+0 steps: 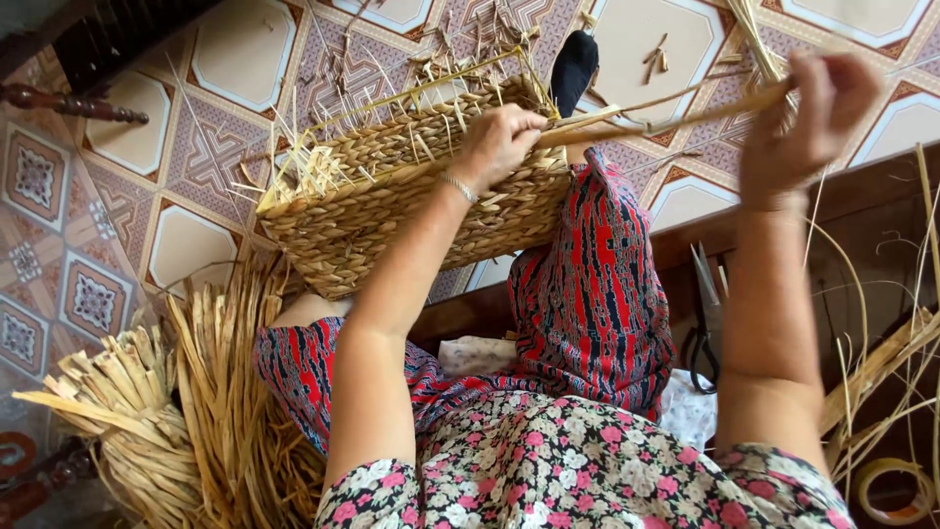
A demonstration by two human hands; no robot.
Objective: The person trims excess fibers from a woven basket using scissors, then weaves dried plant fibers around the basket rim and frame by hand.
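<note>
A half-woven straw basket (392, 196) rests on my raised knee, its open rim bristling with loose strand ends. My left hand (501, 142) presses on the basket's upper edge, fingers closed on the weave where a strand leaves it. My right hand (813, 113) is lifted to the right and pinches a long dried straw strand (666, 120), which runs taut from the basket to that hand. A thin bracelet sits on my left wrist.
Bundles of dried straw (196, 411) lie at my lower left on the patterned tile floor (108, 206). Scissors (707, 323) rest on a dark wooden bench (871, 206) to the right, beside loose strands and a tape roll (896, 490). A dark-socked foot (573, 64) shows beyond the basket.
</note>
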